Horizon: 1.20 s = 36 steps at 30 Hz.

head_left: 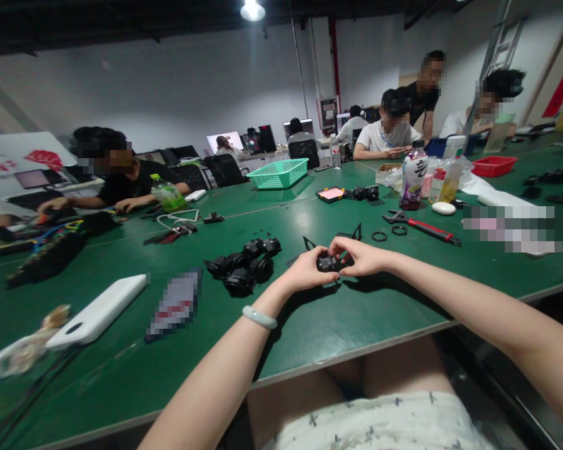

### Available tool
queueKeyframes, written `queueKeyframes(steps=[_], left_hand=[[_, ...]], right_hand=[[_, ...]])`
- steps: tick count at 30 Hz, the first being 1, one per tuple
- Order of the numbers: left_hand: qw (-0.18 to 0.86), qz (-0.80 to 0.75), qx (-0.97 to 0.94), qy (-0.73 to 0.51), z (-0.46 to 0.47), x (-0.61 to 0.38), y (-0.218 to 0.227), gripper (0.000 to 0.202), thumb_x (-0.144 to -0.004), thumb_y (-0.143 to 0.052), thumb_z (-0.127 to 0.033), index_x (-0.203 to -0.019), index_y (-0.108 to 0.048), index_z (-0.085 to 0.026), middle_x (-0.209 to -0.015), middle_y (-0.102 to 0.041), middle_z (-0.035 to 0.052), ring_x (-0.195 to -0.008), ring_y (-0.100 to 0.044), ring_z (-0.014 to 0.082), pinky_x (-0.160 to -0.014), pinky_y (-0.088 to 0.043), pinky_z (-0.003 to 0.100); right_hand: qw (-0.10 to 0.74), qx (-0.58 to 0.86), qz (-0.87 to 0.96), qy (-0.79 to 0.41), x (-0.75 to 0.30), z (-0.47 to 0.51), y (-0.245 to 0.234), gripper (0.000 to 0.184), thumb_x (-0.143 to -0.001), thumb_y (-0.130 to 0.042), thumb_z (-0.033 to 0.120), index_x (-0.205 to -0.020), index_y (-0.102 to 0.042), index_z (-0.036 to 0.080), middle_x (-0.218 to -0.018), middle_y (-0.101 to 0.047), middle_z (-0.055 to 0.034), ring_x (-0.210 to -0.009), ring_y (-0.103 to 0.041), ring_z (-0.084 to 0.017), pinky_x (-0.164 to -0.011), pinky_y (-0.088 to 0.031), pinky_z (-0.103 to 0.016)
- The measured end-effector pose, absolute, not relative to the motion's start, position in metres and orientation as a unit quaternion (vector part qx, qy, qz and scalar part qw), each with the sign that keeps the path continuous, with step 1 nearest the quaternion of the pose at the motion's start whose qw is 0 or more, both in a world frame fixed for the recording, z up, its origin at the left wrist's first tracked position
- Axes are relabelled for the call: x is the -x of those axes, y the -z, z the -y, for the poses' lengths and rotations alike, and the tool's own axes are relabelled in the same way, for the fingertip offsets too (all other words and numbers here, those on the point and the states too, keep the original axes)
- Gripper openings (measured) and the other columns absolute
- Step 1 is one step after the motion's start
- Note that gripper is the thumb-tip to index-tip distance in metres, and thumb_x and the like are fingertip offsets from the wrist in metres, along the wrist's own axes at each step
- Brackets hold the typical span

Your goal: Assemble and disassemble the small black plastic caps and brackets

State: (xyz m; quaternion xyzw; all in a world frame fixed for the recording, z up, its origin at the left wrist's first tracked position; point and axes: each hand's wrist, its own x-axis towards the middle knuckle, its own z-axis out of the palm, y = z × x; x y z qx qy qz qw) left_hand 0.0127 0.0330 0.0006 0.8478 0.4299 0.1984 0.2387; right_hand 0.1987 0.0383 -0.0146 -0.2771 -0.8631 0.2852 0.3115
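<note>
Between my two hands, just above the green table [300, 337], is a small black plastic part [327, 263], partly covered by fingers. My left hand [307, 269] is closed around its left side. From the right, my right hand [360, 256] grips the same part with thumb and fingers. Black bracket-like pieces [356, 232] stick up just behind my hands. To the left lies a pile of similar black parts [241, 269]. Two black rings, a near one [379, 236] and a second ring [399, 230], lie right of my hands, beside an adjustable wrench [422, 227] with a red handle.
A green basket [279, 174] stands farther back, and a red tray [495, 165] at the right. Bottles, including a purple-labelled bottle [413, 175], stand back right. A white power bank-like slab [98, 312] lies left. Several people sit around the table.
</note>
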Motion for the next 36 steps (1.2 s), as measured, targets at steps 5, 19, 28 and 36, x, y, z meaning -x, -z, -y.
queueKeyframes(steps=[5, 19, 28, 36], left_hand=[[0.245, -0.419, -0.85, -0.206, -0.033, -0.012, 0.002, 0.053, -0.056, -0.062, -0.043, -0.099, -0.051, -0.014, -0.088, -0.058, 0.0034, -0.078, -0.054, 0.0183, -0.068, -0.042, 0.027], [0.229, -0.421, -0.856, -0.194, -0.031, -0.012, 0.0, 0.05, -0.057, -0.061, -0.041, -0.099, -0.05, -0.016, -0.086, -0.057, 0.0019, -0.075, -0.052, 0.0162, -0.068, -0.042, 0.026], [0.233, -0.43, -0.849, -0.201, -0.03, -0.011, -0.001, 0.053, -0.055, -0.062, -0.04, -0.101, -0.051, -0.015, -0.086, -0.058, 0.0021, -0.075, -0.053, 0.0165, -0.069, -0.042, 0.026], [0.245, -0.419, -0.851, -0.203, -0.032, -0.01, 0.002, 0.055, -0.056, -0.062, -0.043, -0.102, -0.05, -0.015, -0.089, -0.058, 0.0035, -0.079, -0.054, 0.018, -0.07, -0.043, 0.027]], right_hand=[[0.313, 0.293, 0.862, -0.27, -0.196, -0.039, 0.02, 0.037, -0.058, -0.062, 0.017, -0.09, -0.046, 0.016, -0.091, -0.05, -0.0037, -0.08, -0.048, -0.015, -0.068, -0.041, -0.027], [0.27, 0.315, 0.859, -0.3, -0.198, -0.05, 0.024, 0.024, -0.077, -0.046, 0.032, -0.086, -0.054, 0.011, -0.081, -0.055, -0.0037, -0.076, -0.05, -0.015, -0.07, -0.039, -0.026], [0.267, 0.327, 0.859, -0.29, -0.199, -0.049, 0.022, 0.025, -0.078, -0.045, 0.033, -0.089, -0.054, 0.013, -0.086, -0.056, -0.005, -0.08, -0.051, -0.015, -0.072, -0.039, -0.028], [0.302, 0.268, 0.84, -0.362, -0.201, -0.043, 0.02, 0.043, -0.059, -0.066, 0.024, -0.095, -0.043, 0.016, -0.09, -0.051, -0.0031, -0.079, -0.051, -0.013, -0.07, -0.042, -0.027]])
